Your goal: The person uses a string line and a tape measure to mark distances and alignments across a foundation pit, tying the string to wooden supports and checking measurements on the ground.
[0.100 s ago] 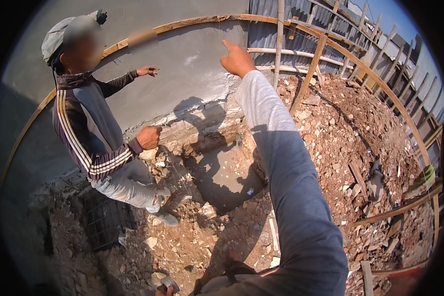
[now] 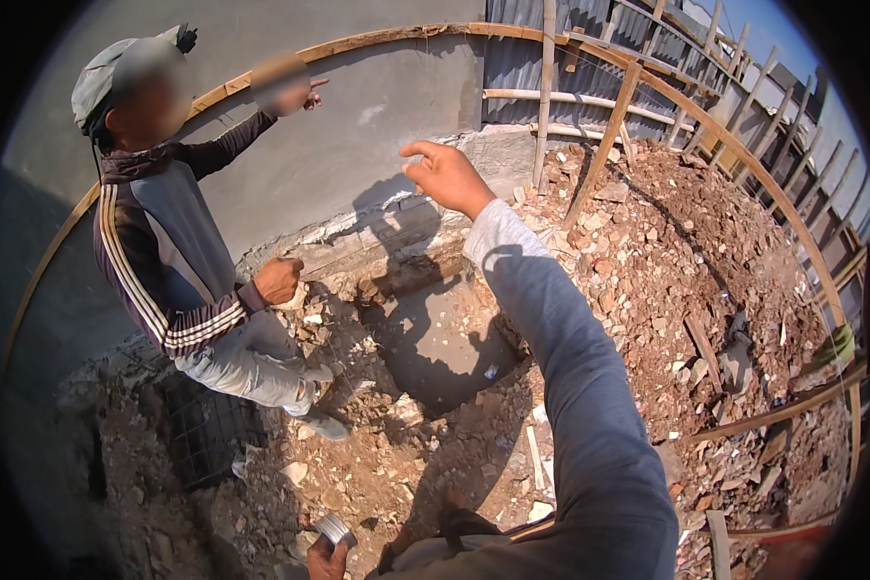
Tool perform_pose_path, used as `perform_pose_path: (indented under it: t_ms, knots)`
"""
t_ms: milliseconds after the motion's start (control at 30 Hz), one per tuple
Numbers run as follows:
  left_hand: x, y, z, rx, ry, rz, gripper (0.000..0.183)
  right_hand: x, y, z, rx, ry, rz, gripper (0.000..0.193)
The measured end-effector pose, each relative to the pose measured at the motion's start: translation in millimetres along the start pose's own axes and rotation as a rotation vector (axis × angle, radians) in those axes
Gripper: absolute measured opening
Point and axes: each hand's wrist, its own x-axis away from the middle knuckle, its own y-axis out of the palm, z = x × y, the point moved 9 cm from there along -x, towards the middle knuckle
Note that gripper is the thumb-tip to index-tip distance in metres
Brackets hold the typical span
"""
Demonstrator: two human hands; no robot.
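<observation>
My right hand [image 2: 445, 177] is raised in front of me with nothing in it. Its index finger stretches out to the left and its other fingers are curled. Under it lies a square pit [image 2: 435, 353] with a grey floor, dug into the rubble beside a plastered wall. At the lower edge my left hand [image 2: 326, 563] grips a small ridged, grey-white object [image 2: 334, 529]; its kind cannot be made out. Across the pit, to the left, a co-worker in a dark striped jacket [image 2: 169, 242] and cap points toward the wall with one hand; the other hand [image 2: 278, 280] is closed.
A grey wall [image 2: 387, 106] runs along the far side, with a wooden batten [image 2: 396, 41] before it. Brown rubble [image 2: 667, 261] heaps up at right, bounded by wooden posts and rails [image 2: 604, 145]. Steel mesh [image 2: 208, 435] lies in a hollow at lower left.
My right hand has dropped and shifted left, its index finger turning from upward to leftward. My left hand and its object have risen further into view. The co-worker's far arm has lifted to point.
</observation>
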Motion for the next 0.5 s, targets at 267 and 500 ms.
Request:
perform_pose_path:
  t_ms: [267,500]
  knots:
    - [-35,64,225,0.274,0.432,-0.265,0.031,383,208,49,-0.918,0.486,-0.587,0.052]
    - [-30,131,289,-0.425,0.796,-0.56,0.051,455,164,26,-1.034,0.596,-0.212,0.082]
